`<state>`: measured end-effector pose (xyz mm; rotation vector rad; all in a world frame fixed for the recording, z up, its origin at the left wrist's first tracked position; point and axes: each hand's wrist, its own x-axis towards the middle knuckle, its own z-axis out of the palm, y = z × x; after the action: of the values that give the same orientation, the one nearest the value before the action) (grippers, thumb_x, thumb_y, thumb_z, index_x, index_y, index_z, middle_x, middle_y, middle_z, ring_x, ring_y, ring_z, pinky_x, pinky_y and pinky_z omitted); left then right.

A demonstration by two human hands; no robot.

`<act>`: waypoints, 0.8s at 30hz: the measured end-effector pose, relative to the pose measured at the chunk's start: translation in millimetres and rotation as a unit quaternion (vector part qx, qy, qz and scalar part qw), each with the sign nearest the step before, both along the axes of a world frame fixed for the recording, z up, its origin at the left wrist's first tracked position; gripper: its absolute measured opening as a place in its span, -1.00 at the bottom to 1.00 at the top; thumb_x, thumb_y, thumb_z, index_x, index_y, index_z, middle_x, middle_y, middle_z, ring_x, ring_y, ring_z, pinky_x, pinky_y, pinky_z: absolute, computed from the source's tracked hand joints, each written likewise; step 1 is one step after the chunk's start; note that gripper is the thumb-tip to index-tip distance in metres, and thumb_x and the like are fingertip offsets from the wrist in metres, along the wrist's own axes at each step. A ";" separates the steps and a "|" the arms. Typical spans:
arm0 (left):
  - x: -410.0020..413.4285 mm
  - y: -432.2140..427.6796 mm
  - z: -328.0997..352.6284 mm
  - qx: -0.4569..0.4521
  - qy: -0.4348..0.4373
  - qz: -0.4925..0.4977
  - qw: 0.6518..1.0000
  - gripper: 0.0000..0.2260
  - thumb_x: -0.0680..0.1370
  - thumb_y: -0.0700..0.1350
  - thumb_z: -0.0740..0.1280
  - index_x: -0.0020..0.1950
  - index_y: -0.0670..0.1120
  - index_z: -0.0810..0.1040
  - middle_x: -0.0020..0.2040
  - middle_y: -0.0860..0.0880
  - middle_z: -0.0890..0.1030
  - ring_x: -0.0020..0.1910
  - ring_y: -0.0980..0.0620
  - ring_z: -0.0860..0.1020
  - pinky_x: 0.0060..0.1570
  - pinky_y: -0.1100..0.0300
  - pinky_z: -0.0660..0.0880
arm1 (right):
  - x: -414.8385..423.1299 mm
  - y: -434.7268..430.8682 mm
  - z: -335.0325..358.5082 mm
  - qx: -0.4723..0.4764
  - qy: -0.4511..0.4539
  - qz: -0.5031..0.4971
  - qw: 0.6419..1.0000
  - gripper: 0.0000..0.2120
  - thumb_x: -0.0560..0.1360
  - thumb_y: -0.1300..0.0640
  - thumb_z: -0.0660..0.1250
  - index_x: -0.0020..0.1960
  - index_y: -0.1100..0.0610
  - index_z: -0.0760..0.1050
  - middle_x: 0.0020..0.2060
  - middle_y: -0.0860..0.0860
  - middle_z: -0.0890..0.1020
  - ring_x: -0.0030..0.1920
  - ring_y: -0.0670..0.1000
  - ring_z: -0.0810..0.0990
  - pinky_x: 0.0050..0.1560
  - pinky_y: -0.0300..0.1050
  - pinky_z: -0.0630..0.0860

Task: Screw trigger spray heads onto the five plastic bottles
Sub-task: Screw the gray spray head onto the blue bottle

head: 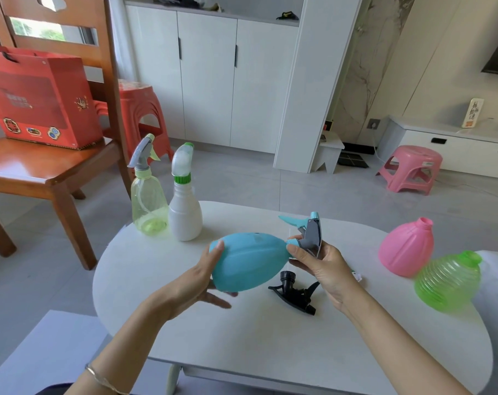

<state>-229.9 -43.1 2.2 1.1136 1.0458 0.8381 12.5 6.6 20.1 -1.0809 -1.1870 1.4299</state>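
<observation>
A blue bottle lies on its side in the air above the white table, with my left hand cupping its base. My right hand grips a grey and blue trigger spray head at the bottle's neck. Below it, a black spray head lies loose on the table. A clear yellow-green bottle and a white bottle stand at the back left, each with a spray head on. A pink bottle and a ribbed green bottle sit at the right without heads.
A wooden chair with a red box on its seat stands to the left of the table. A red stool is behind it and a pink stool is on the floor at the right.
</observation>
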 end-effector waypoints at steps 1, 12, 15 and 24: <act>-1.5 0.5 0.8 0.022 -0.009 0.008 1.000 -0.44 0.46 0.36 0.20 0.40 0.18 0.29 0.28 -0.08 0.57 0.11 0.01 0.65 0.01 0.11 0.62 | 0.6 -0.1 0.8 -0.008 0.008 -0.006 1.000 -0.75 0.31 0.15 0.48 -0.04 0.19 0.59 -0.05 0.08 0.66 -0.05 -0.02 0.65 -0.02 -0.22 0.61; -5.1 5.1 -2.3 0.059 -0.048 0.020 0.997 -0.20 0.41 0.15 0.48 0.53 0.05 0.17 0.41 -0.03 0.47 0.31 0.02 0.52 0.30 0.08 0.47 | -0.4 -0.2 -0.2 -0.022 0.033 -0.018 0.999 -0.78 0.30 0.13 0.48 -0.08 0.15 0.60 -0.05 0.06 0.66 -0.05 -0.03 0.64 -0.09 -0.25 0.60; -2.0 2.7 1.1 0.012 -0.064 -0.038 0.997 -0.31 0.35 0.40 0.34 0.41 0.16 0.35 0.33 0.00 0.56 0.29 0.01 0.55 0.17 0.13 0.55 | -0.9 -0.3 -0.6 -0.023 0.036 -0.012 0.999 -0.65 0.19 0.03 0.50 -0.07 0.15 0.61 -0.06 0.06 0.67 -0.02 -0.01 0.65 -0.07 -0.24 0.60; -3.7 5.9 -3.0 0.027 -0.062 -0.032 0.997 -0.36 0.38 0.31 0.41 0.40 0.18 0.33 0.34 0.02 0.55 0.28 0.01 0.55 0.14 0.17 0.55 | -0.2 0.6 -1.1 -0.023 0.042 -0.018 0.999 -0.60 0.15 -0.02 0.52 -0.07 0.12 0.61 -0.06 0.04 0.68 -0.04 -0.05 0.65 -0.11 -0.24 0.59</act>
<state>-233.6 -37.2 -0.8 1.1214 0.8844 0.8771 12.3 7.2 19.0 -1.0572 -1.0743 1.4680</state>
